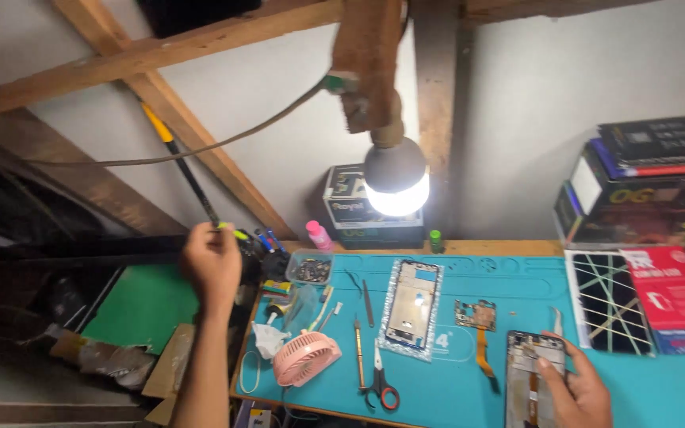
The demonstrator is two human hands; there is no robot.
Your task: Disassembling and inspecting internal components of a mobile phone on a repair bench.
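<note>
My left hand (211, 263) is raised at the left edge of the blue work mat (628, 380), fingers closed around a thin tool with a yellow-green tip (231, 231), above a cluster of pens and screwdrivers (267, 242). My right hand (576, 388) rests on an opened phone body (531, 376) at the mat's front right, thumb pressing its lower part. A phone frame (412, 305) lies on a silvery sheet in the middle, and a small circuit board with an orange flex cable (479, 321) sits between them.
A lit bulb (396, 176) hangs low over the mat. A pink fan (305, 358), scissors (381, 379), tweezers (367, 301) and a tray of small parts (311, 269) lie at the left. Boxes (644, 178) stack at the right, another box (350, 208) behind the bulb.
</note>
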